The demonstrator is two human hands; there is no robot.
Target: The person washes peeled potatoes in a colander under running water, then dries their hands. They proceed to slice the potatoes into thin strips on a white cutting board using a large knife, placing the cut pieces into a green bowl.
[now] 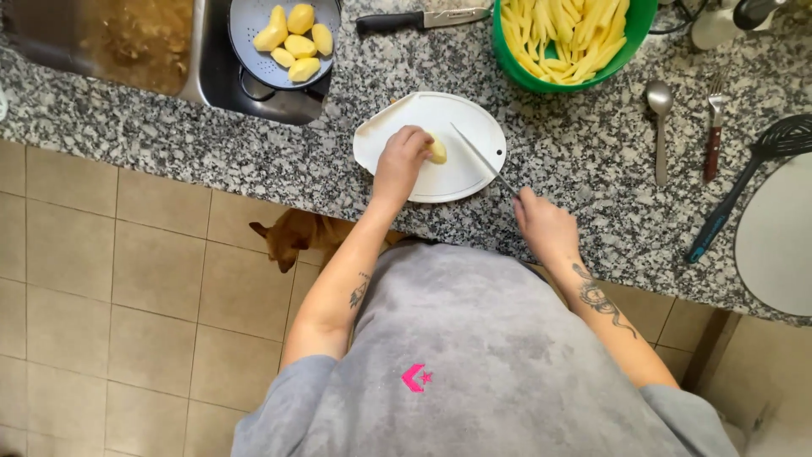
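A peeled potato [437, 151] is pinned on the white board [461, 173] by the curled left hand [399, 161]; a knife [482, 157] is gripped in the closed right hand [545, 227]. Fingertips could be nicked if the potato rolls.

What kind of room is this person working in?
Most likely a home kitchen: a granite counter beside a sink, a white cutting board with a peeled potato, and a green bowl of potato sticks.
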